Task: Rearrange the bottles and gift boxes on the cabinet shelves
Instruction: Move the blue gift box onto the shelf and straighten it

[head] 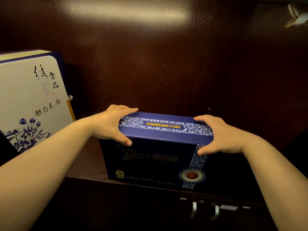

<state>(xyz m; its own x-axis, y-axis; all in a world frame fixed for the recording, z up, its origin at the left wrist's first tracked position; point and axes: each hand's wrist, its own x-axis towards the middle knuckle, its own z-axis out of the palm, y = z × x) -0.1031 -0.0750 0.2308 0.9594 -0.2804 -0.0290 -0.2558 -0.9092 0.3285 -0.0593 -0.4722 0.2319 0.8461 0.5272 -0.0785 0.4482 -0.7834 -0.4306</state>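
A dark blue gift box [155, 157] with white floral bands and yellow lettering stands upright on the wooden shelf [85, 162], near its front edge. My left hand [110, 125] clasps the box's upper left corner, fingers over the top and thumb on the front. On the upper right corner my right hand [218, 135] holds it the same way. A white gift box [28, 97] with blue flowers and black calligraphy leans upright at the left of the same shelf. No bottle is in view.
The dark wood back panel [166, 55] closes the shelf behind the boxes. Below the shelf edge are cabinet doors with two metal handles [205, 210]. A pale object [296, 17] shows at the top right corner.
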